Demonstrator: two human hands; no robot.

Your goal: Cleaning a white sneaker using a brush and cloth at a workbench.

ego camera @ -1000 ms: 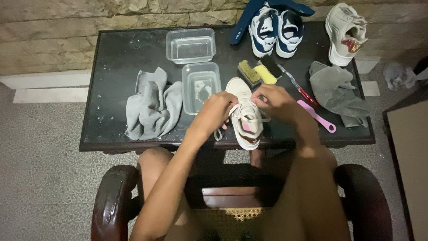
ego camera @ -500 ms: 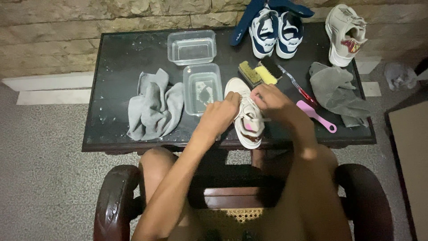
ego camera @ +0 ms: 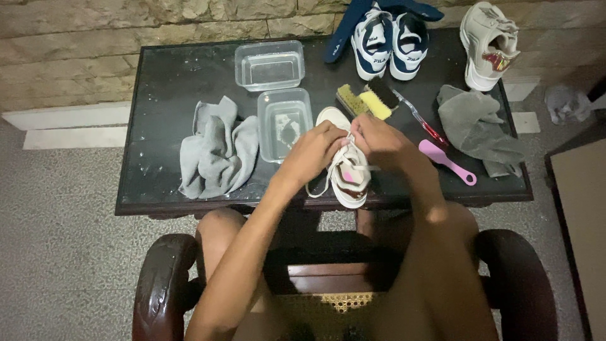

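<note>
Gripping: left hand [ego camera: 314,149] and right hand [ego camera: 376,142] both pinch the white sneaker [ego camera: 346,165], seemingly its laces.
Beside sneaker: clear tub [ego camera: 285,122], leftward.

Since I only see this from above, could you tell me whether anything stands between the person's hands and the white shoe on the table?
Nothing visible does. The left hand and the right hand both rest directly on the white shoe. The clear tub and the yellow brush lie beside them, not between.
</note>
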